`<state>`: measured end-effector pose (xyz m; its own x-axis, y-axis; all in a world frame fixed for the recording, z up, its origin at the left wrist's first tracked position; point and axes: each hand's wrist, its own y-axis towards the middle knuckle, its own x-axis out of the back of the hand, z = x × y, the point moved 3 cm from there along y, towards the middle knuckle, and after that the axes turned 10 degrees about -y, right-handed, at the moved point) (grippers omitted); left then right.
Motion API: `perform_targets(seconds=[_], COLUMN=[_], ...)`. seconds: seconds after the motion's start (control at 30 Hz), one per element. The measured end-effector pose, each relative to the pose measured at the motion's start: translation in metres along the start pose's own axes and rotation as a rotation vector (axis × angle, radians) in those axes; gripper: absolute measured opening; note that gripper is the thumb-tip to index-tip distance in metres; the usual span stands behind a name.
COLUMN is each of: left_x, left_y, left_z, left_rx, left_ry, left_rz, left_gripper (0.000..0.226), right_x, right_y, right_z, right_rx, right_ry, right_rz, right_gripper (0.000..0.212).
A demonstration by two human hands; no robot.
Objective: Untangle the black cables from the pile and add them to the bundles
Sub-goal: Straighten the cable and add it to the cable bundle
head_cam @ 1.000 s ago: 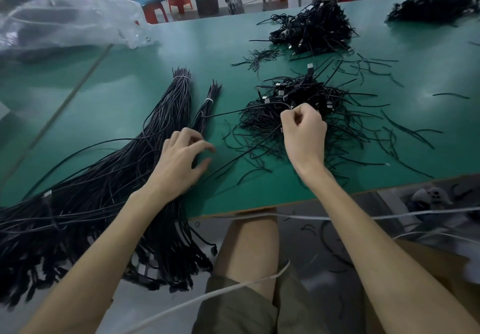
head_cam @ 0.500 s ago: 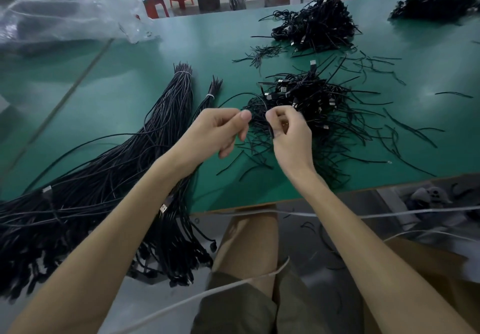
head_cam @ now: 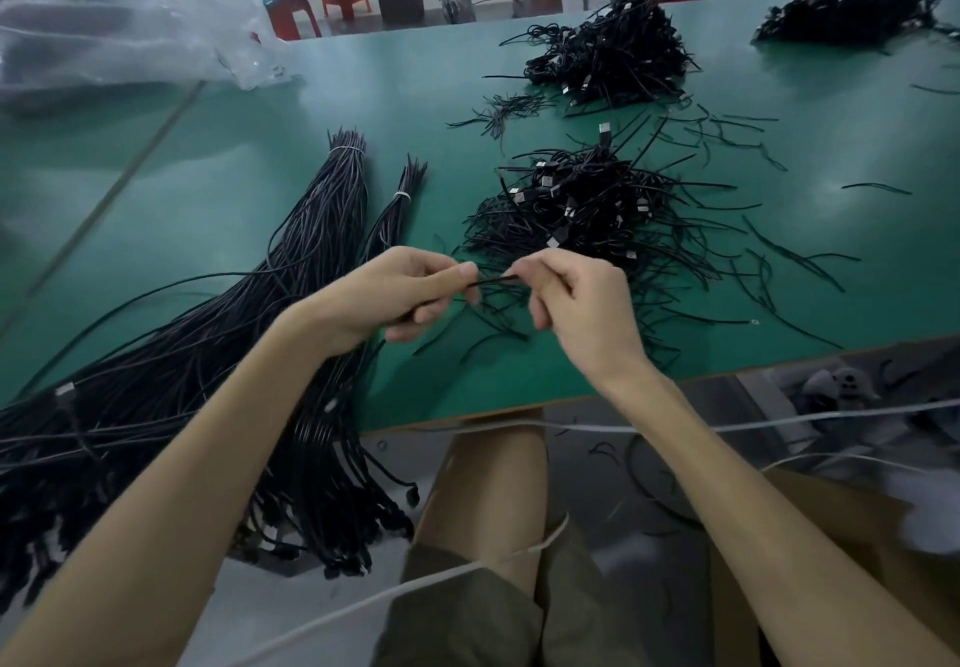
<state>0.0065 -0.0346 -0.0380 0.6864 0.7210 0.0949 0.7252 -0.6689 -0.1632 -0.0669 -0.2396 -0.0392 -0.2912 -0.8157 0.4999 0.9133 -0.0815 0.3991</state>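
A tangled pile of black cables (head_cam: 592, 204) with silver plugs lies on the green table (head_cam: 218, 209), just beyond my hands. Left of it lie two tied bundles: a thick bundle (head_cam: 311, 230) and a thin bundle (head_cam: 397, 206), both trailing over the table's near edge. My left hand (head_cam: 400, 292) and my right hand (head_cam: 576, 303) are held close together above the near side of the pile. Between their fingertips they pinch one short black cable (head_cam: 493, 280), each hand on one end of the visible stretch.
Two more black cable heaps sit farther back, one heap (head_cam: 608, 53) at centre and another heap (head_cam: 852, 6) at far right. Loose cable scraps (head_cam: 779, 251) scatter right of the pile. A clear plastic bag (head_cam: 119, 32) lies at back left. The table's edge (head_cam: 675, 380) runs just below my hands.
My left hand left the bundles and rose to meet my right hand. Both now pinch the same cable, held slightly nearer to me than before.
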Motion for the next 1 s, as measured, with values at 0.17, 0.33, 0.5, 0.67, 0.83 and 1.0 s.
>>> perform_targets(seconds=[0.17, 0.33, 0.5, 0.67, 0.83, 1.0], left_x=[0.05, 0.05, 0.023, -0.004, -0.015, -0.042], left_y=[-0.025, -0.027, -0.013, -0.01, -0.029, -0.06], left_z=[0.009, 0.008, 0.002, -0.007, -0.025, -0.026], left_rx=[-0.179, -0.299, -0.29, -0.297, -0.327, -0.06], left_ry=[-0.454, -0.799, -1.052, -1.353, -1.212, 0.039], left_rz=[-0.016, -0.019, -0.281, -0.214, -0.044, 0.526], left_gripper=[0.039, 0.059, 0.038, 0.058, 0.06, 0.064], right_x=[0.025, 0.017, -0.007, -0.021, -0.013, -0.001], right_y=[-0.009, -0.015, -0.028, -0.041, -0.036, -0.019], right_z=[-0.021, -0.018, -0.009, -0.014, -0.017, -0.013], right_rx=[-0.125, -0.101, 0.018, 0.028, 0.0, -0.012], right_ry=[0.095, 0.111, 0.081, 0.001, -0.014, -0.013], right_rz=[-0.138, -0.075, 0.125, 0.308, 0.287, 0.209], right_gripper=[0.031, 0.03, 0.025, 0.023, 0.037, 0.058])
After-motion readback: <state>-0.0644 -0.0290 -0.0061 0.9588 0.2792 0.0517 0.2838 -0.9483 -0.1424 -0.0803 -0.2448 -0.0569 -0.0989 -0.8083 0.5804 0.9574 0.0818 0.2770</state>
